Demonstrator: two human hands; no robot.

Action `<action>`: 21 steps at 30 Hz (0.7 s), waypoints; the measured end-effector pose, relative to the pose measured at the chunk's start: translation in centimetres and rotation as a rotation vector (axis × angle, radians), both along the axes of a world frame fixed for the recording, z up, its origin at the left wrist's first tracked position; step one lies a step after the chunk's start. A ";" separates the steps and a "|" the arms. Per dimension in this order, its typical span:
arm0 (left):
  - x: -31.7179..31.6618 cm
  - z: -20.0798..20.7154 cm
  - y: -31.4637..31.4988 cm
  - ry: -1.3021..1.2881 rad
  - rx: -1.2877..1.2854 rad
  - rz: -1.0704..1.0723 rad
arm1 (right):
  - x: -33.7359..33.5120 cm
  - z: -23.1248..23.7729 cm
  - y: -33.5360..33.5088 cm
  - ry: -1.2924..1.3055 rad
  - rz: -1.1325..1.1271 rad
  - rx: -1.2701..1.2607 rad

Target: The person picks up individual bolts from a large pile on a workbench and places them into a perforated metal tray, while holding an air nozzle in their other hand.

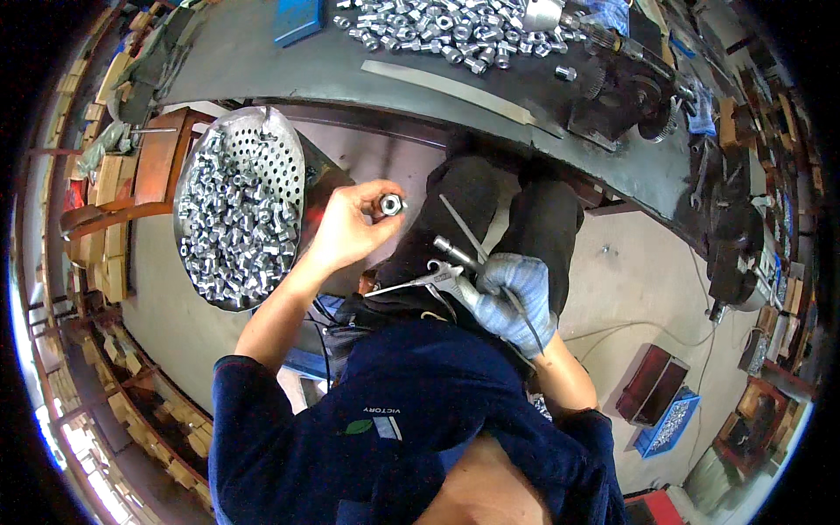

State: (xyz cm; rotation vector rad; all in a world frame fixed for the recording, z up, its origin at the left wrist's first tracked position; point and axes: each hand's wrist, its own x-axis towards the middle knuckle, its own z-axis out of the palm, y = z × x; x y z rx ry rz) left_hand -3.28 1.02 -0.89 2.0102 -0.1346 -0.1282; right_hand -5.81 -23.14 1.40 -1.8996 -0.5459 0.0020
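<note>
Between the bare fingertips of my left hand is a shiny metal hex nut, its bored end facing up. My right hand, in a grey-blue knitted glove, is closed around an air blow gun. The gun's thin nozzle points left across my lap. From the same grip stick out a rod with a cylindrical metal end and a slim grey rod. Left of my left hand, a perforated metal pan holds a heap of similar fittings.
Ahead runs a dark workbench with a pile of metal fittings, a flat metal strip, a blue box and a geared machine. A wooden chair stands left. Right, a blue crate sits on the floor near a hose.
</note>
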 end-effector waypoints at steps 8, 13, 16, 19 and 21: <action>0.0 -0.2 0.0 -0.159 0.351 0.055 | -0.5 2.5 0.6 -0.109 0.261 0.116; 0.0 0.1 -0.4 -0.228 0.387 0.016 | -0.3 1.6 2.0 -0.091 0.202 0.109; 0.2 -0.2 -0.7 -0.262 0.388 -0.025 | 0.2 0.4 3.1 -0.093 0.173 0.065; 0.5 -0.4 -1.4 -0.279 0.345 -0.098 | 1.2 -1.1 4.2 -0.234 0.136 -0.101; 1.1 0.0 -1.4 -0.232 0.375 -0.158 | 1.5 -1.1 4.0 -0.247 0.084 -0.089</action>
